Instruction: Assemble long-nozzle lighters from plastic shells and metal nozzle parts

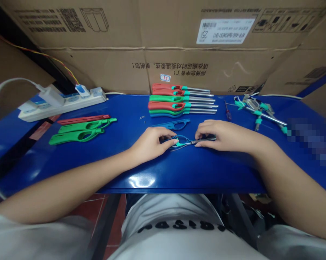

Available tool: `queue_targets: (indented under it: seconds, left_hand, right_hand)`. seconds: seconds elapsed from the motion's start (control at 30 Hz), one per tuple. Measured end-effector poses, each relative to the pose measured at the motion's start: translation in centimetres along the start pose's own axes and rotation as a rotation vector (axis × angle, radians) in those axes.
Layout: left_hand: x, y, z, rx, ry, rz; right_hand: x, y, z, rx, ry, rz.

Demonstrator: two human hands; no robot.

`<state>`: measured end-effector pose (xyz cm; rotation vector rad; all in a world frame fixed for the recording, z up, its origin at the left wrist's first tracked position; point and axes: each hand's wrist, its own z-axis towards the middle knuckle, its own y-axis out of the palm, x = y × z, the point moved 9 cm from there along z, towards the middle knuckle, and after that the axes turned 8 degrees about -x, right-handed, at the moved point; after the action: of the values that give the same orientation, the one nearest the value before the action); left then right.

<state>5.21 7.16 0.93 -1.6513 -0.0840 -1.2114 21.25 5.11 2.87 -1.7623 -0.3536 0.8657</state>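
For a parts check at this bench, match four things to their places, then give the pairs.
Things:
1. Screwdriver
2. Power strip
3. Green lighter shells
4. Blue lighter shell

Places:
A. Far left end of the bench, with plugs in it
B. Just beyond the left hand and right hand
C. Right of the lighter row, lying alone
D. Left of the hands, side by side

Pairs: 1-C, 2-A, 3-D, 4-B
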Motion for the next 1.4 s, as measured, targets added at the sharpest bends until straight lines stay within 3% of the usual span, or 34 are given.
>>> queue_targets:
  seconds: [0.3, 0.63, 0.73, 0.93, 1.1, 1.2, 1.4]
  left_hand:
    - [-2.5, 0.6, 0.7, -0.037, -0.144, -0.295]
    - [-1.6, 0.0, 0.4, 0.014, -0.081, -0.184]
    - [-0.8, -0.3, 0.2, 0.05, -0.017, -0.098]
    - [2.2, -1.3, -0.9, 0.166, 0.288, 0.098]
    - [3.2, -0.9, -1.6, 0.16, 0.411, 0.206]
    - [2.8, -1.0, -1.3, 0.157, 0.352, 0.193]
    - [-0.1, -0.9, 0.0, 0.095, 0.066, -0.057]
  right_hand:
    - [-0.1, 0.0, 0.8, 0.029, 0.003, 0.132]
    - [0.2, 0.0, 0.6, 0.032, 0.049, 0.254]
    - [0.3, 0.0, 0.5, 0.027, 0.054, 0.254]
    - [-0.3, 0.0, 0.5, 0.002, 0.01, 0.216]
    - [-0.2, 0.6, 0.8, -0.008, 0.056, 0.137]
    - [-0.1, 0.7, 0.9, 0.008, 0.074, 0.095]
    - [-0.3, 0.4, 1.0, 0.043, 0.027, 0.127]
